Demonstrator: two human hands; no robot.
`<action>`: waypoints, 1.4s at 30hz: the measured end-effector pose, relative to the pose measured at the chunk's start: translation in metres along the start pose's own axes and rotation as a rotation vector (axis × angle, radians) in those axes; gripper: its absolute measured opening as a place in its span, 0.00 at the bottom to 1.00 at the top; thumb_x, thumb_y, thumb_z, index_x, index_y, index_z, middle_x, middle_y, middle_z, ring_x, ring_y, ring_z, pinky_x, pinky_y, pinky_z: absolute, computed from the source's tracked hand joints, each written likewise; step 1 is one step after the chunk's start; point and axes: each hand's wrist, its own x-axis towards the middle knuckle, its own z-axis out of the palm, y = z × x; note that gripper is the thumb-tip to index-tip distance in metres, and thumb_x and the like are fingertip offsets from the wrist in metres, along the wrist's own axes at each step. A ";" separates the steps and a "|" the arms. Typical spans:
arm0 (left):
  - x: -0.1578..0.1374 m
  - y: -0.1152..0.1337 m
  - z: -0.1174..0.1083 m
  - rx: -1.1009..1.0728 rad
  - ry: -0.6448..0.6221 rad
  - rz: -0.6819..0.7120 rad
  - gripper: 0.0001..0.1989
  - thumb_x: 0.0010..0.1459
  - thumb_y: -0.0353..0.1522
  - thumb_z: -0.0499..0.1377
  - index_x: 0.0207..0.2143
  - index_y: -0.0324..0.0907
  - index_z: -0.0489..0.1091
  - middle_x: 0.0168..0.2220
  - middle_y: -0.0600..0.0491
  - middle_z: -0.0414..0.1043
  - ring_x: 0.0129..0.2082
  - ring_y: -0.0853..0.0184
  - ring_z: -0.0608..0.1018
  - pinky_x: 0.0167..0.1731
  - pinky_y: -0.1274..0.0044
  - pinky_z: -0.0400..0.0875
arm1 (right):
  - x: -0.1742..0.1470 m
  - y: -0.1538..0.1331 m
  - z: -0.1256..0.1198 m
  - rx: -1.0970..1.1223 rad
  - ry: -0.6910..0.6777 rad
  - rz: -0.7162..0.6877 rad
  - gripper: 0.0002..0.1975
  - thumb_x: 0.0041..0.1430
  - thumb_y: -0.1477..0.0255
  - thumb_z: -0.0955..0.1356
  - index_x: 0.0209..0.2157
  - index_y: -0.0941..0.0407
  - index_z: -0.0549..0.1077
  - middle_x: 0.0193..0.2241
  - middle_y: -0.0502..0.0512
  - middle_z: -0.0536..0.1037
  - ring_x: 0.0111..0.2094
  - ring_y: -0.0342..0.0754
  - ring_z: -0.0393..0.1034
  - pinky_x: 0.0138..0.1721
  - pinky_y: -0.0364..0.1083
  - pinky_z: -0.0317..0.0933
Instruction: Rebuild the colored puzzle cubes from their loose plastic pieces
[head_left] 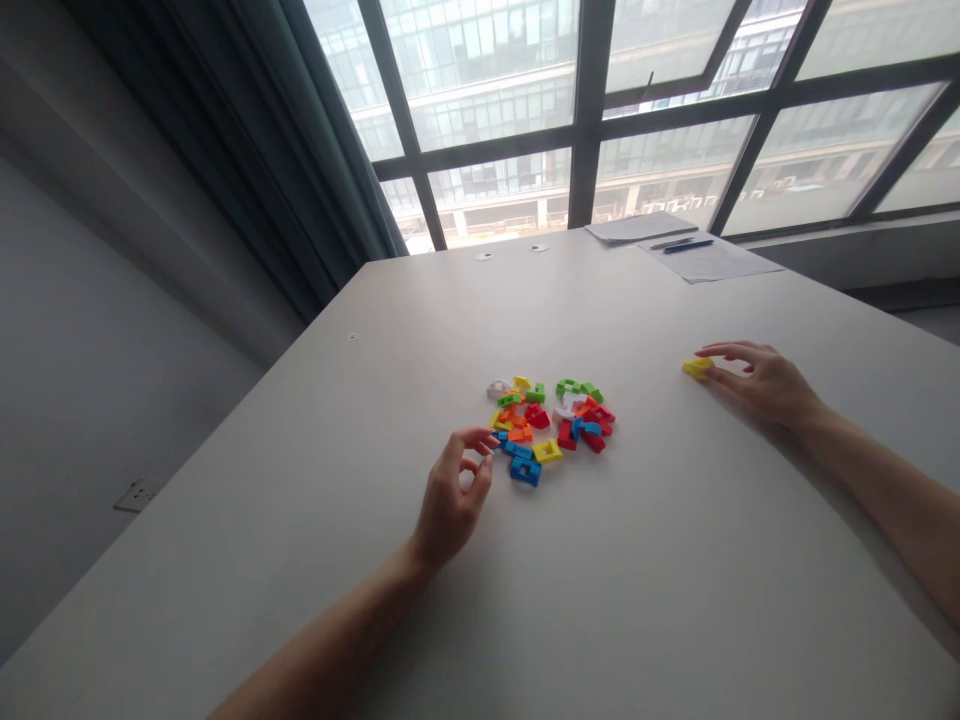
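Yellow piece: a small bright block [697,368] at the right side of the white table [300,520], well apart from the heap; whether it is one block or two close together is hard to tell.
Right hand: the person's right hand [772,388] has thumb and fingertips closed about the yellow piece; whether it is lifted off the surface cannot be told.
Left hand: the left hand [452,497] is at the near left edge of the heap, thumb and forefinger slightly parted, fingertips by a small blue piece [499,438]; whether they grip it cannot be told.
Heap: plastic pieces in two loose clusters side by side, near the middle of the table.
Left cluster: a white piece [498,388] at its far left, a red piece [537,416] on its right, orange ones between, and a larger blue block [525,471] nearest the person beside a yellow block [548,451].
Right cluster: green pieces [568,387] at the far side, red and blue ones nearer.
Far edge of table: a stack of papers [641,228], a loose sheet [720,264] and a blue pen [688,246] on it.
Surroundings: dark curtain [247,130] left, window frame [589,120] ahead, wall socket [137,495] low at left.
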 end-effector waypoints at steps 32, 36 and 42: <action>0.084 -0.043 -0.020 0.210 -0.378 -0.120 0.14 0.51 0.39 0.61 0.37 0.40 0.73 0.43 0.47 0.70 0.37 0.64 0.74 0.39 0.71 0.73 | -0.015 -0.139 0.080 0.439 -0.113 -0.155 0.11 0.58 0.71 0.63 0.37 0.53 0.76 0.40 0.55 0.75 0.44 0.52 0.67 0.42 0.51 0.64; 0.081 -0.043 -0.018 0.219 -0.326 -0.078 0.14 0.51 0.41 0.62 0.35 0.40 0.73 0.40 0.48 0.70 0.35 0.64 0.74 0.37 0.73 0.72 | -0.015 -0.140 0.079 0.450 -0.137 -0.132 0.11 0.57 0.72 0.62 0.36 0.53 0.76 0.40 0.55 0.74 0.42 0.50 0.68 0.40 0.49 0.63; 0.072 -0.043 -0.016 0.184 -0.174 -0.047 0.14 0.52 0.42 0.62 0.32 0.40 0.71 0.31 0.52 0.71 0.28 0.68 0.73 0.30 0.76 0.71 | -0.016 -0.141 0.079 0.453 -0.160 -0.129 0.11 0.57 0.73 0.62 0.36 0.54 0.75 0.41 0.55 0.74 0.39 0.48 0.68 0.34 0.46 0.63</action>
